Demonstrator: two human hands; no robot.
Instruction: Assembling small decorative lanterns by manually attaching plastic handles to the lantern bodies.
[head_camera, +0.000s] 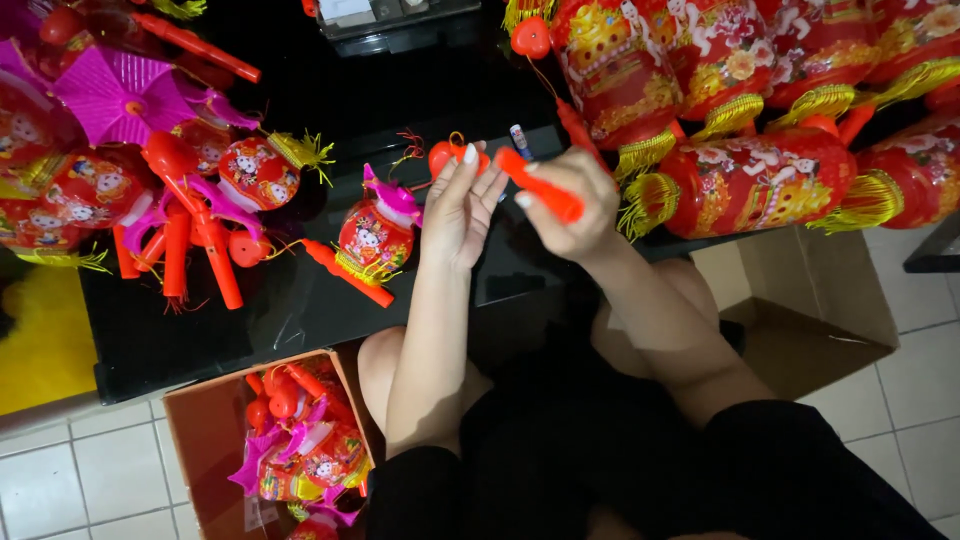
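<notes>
My right hand (568, 205) grips an orange-red plastic stick handle (545, 190) that slants up to the left. My left hand (458, 207) is raised beside it with fingers straight, its fingertips touching a small red heart-shaped piece (444, 155); a thin string with a loop sticks up from that piece. A tiny battery (520, 140) lies on the black table (300, 310) just behind the hands. A small red lantern toy with a pink top and orange handle (375, 235) lies on the table left of my left hand.
A heap of small lanterns and orange handles (170, 200) covers the table's left part. Large red lanterns with gold tassels (760, 180) are stacked at the right. A cardboard box of toys (300, 450) stands on the tiled floor; another box (800, 300) sits at right.
</notes>
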